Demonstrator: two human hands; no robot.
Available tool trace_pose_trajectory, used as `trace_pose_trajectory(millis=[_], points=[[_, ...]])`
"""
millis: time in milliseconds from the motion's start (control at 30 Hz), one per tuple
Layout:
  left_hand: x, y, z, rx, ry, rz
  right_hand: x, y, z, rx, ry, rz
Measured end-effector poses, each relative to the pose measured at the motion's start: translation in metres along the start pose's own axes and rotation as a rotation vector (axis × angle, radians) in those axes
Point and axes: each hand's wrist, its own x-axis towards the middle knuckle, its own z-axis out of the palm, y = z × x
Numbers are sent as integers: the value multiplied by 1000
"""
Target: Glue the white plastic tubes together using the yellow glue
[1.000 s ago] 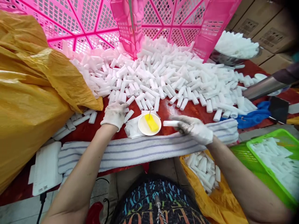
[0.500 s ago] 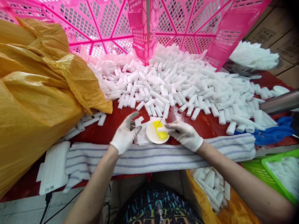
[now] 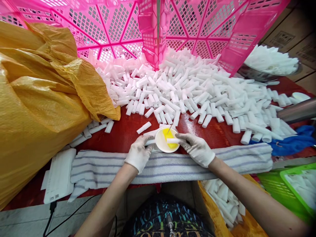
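Note:
A small white dish (image 3: 161, 144) with a yellow pad (image 3: 168, 134) and a thin stick in it sits at the front of the red table. My gloved right hand (image 3: 196, 147) pinches a white tube (image 3: 173, 140) over the yellow pad. Left of the dish, my gloved left hand (image 3: 140, 149) has its fingers closed on another white tube (image 3: 150, 142), whose end is near the dish's rim. A loose white tube (image 3: 144, 127) lies behind my left hand. The large pile of white tubes (image 3: 187, 89) spreads beyond the dish.
Pink crates (image 3: 187, 24) stand behind the pile. A yellow sack (image 3: 41, 112) fills the left side. Along the front edge lies a striped towel (image 3: 103, 166), with a white box (image 3: 60, 174) at its left. A metal bowl (image 3: 269, 74) stands back right, a green basket (image 3: 274, 184) front right.
My left hand has moved right and closed on a tube beside the dish. A loose tube now lies behind it. My right hand still holds its tube over the pad.

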Motion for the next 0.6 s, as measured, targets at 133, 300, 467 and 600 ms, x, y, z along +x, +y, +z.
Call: trace_pose_trajectory(millis=[133,300,467,600], points=[[0,-1,0,38,-2,9,0,2,7,16,32,-55],[-2,-2,-2,32,-21,38,-5,7,8,9,23,-61],[-3,-1,-3,-16,-11,4,-12,2,5,8,27,-146],[-7,3,-5,-178,63,-127,-21,-11,-2,111,75,-117]])
